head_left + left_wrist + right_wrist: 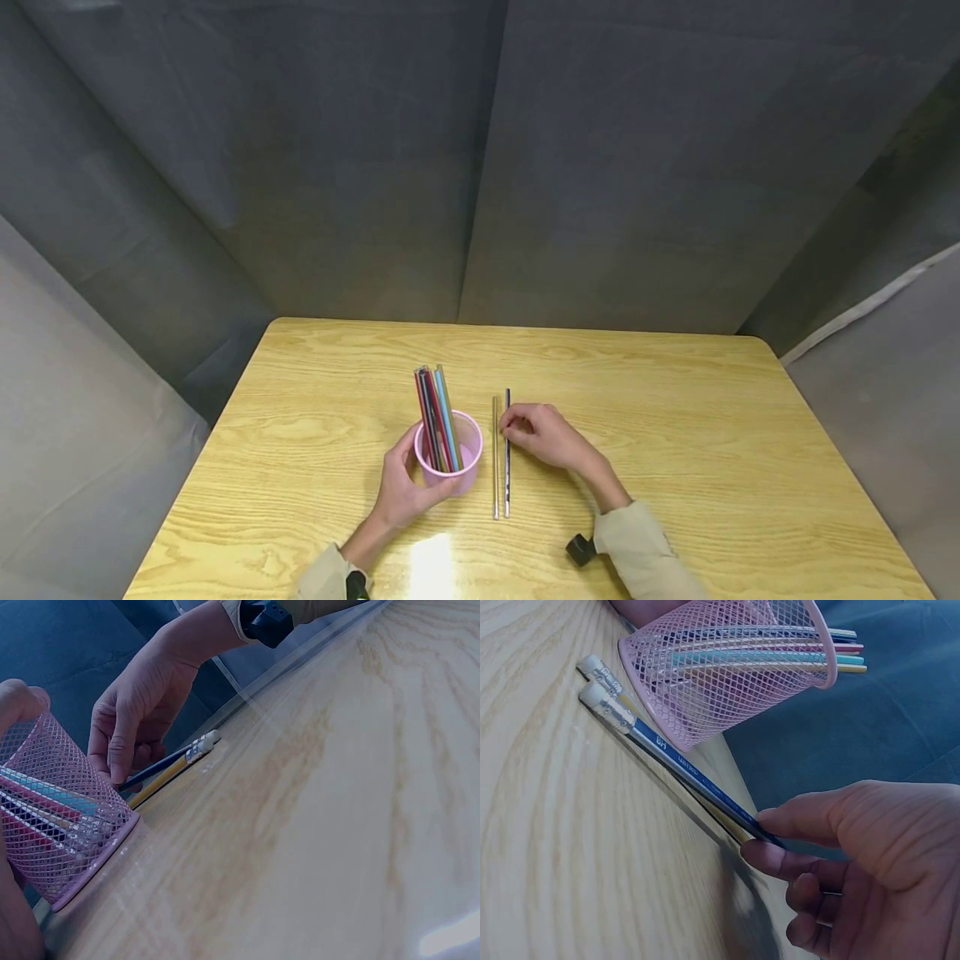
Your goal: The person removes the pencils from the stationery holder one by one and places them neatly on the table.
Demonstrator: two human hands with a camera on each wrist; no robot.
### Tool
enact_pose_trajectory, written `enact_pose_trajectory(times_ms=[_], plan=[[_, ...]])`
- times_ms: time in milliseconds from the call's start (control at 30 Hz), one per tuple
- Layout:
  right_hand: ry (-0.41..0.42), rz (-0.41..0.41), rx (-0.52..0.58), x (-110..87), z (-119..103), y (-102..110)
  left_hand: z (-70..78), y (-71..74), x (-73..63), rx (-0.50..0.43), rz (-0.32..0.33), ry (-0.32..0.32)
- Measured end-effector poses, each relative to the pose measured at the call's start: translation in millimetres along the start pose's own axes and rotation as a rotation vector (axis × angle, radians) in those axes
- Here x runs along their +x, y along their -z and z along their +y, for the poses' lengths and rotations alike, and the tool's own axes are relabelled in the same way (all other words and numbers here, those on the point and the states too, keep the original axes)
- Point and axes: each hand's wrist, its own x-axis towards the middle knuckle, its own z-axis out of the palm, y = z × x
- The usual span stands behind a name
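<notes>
The left hand grips a pink mesh cup; the right hand pinches a blue pencil. Between lies a yellow pencil, its far end hidden behind the cup in the left wrist view.

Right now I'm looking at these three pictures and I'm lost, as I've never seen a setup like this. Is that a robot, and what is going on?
There is no robot here: these are a person's two bare hands. The wide picture looks forward and down from the person's head; the other two are taken from the left wrist and the right wrist, each close to that hand's work.

The left hand holds a pink mesh pencil cup with several colored pencils standing in it. The right hand pinches a blue pencil between thumb and fingers. Beside it, a yellow pencil lies on the wooden table. Both pencils have white erasers, pointing toward the person.
</notes>
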Motion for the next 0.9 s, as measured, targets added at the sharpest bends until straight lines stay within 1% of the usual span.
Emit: enact_pose_trajectory(times_ms=[100,467,900], plan=[[0.004,-0.011,-0.013,-0.1,-0.3,-1.4,0.4,-0.2,-0.1,0.002,0.002,0.005],[-0.004,-0.005,-0.046,-0.6,-1.7,-4.2,0.9,-0.7,0.0,-0.010,0.001,0.011],[0.025,-0.015,-0.087,-0.9,-3.5,-3.5,0.7,-0.3,-0.4,-0.009,-0.002,0.011]])
